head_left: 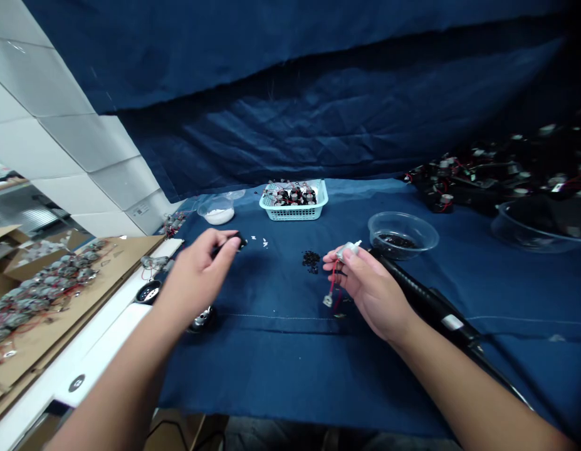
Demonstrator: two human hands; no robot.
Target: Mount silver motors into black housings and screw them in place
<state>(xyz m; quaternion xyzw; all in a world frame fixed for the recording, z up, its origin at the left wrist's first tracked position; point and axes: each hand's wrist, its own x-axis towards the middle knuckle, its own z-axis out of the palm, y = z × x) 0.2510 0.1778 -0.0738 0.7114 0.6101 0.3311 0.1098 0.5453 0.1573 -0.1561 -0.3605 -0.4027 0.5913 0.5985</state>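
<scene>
- Left hand (200,260): thumb and fingers pinched on a small black part (243,241), mostly hidden by the grip; held over left-centre of the blue cloth (271,369).
- Right hand (372,285): fingertips closed around a small grey motor (346,252) with a white tip, right of centre; red wire (333,280) hangs below, metal terminal (328,300) at its end.
- Between hands: loose pile of tiny black pieces (311,260), nearer the right hand; few white bits (265,242) just beyond the left.
- Far centre: pale blue basket (297,215) of wired black assemblies.
- Far left: clear tub (216,211), white contents.
- Right, beyond right hand: clear bowl (425,240), dark pieces inside.
- Left edge: rows of wired motors (50,288) on cardboard.
</scene>
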